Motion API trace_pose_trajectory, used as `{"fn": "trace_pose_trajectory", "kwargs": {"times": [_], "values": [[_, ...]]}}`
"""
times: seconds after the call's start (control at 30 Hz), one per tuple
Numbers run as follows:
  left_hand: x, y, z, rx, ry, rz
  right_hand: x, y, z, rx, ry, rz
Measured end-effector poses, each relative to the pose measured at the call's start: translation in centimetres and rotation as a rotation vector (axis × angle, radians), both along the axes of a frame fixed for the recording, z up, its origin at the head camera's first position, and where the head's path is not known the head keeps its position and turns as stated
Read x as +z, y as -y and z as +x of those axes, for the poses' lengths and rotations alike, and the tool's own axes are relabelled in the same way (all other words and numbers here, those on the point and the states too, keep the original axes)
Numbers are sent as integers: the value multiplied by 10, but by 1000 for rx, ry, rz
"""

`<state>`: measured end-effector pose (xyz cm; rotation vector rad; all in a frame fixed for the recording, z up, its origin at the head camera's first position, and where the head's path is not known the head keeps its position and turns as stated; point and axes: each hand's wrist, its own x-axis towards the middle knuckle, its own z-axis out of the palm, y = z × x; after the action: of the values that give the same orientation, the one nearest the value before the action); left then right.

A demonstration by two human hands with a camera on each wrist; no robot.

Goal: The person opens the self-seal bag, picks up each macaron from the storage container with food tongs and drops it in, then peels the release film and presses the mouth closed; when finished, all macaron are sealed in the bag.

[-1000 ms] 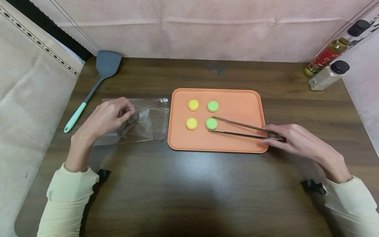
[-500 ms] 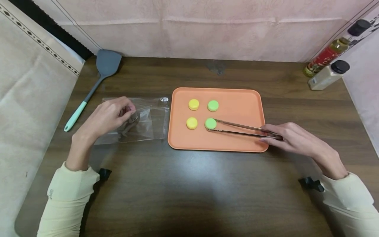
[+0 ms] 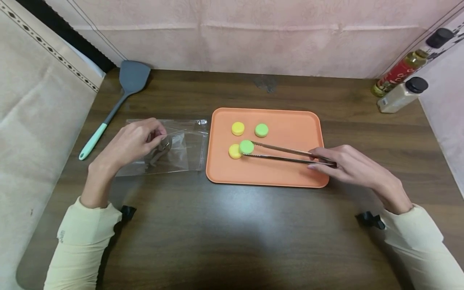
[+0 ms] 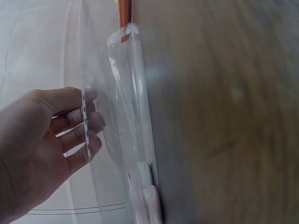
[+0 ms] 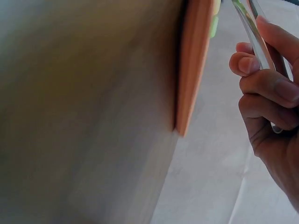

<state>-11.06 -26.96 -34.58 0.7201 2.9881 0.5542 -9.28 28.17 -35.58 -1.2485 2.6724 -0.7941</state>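
One green disc point(image 3: 246, 146) is now between the tips of the tongs point(image 3: 290, 150), farther left than half a second ago, overlapping the lower yellow disc point(image 3: 233, 152) in the head view. It seems lifted from the orange tray point(image 3: 268, 177), so its transfer appears begun. Fingers of the right hand point(image 3: 357, 169) pinch the tongs; those of the left hand point(image 3: 135, 141) pinch the clear bag point(image 3: 193, 149).

On worktop point(image 3: 232, 229): tray point(image 3: 290, 121), bearing three discs point(image 3: 237, 128); fourth disc point(image 3: 246, 147), between tips of tongs point(image 3: 286, 150). Left: bag point(image 3: 195, 149), then spatula point(image 3: 134, 76). Behind, right: bottle point(image 3: 398, 72), jar point(image 3: 398, 98).
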Motion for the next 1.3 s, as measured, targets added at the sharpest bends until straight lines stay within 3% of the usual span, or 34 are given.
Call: {"fn": "trace_pose_trajectory", "kwargs": {"times": [0.33, 0.87, 1.3], "values": [[1, 0, 1, -8, -9, 8, 14, 40, -12, 39, 42, -7], [1, 2, 1, -2, 0, 5, 12, 119, -35, 89, -7, 115], [4, 3, 2, 17, -2, 10, 8, 193, -40, 194, 11, 97]]}}
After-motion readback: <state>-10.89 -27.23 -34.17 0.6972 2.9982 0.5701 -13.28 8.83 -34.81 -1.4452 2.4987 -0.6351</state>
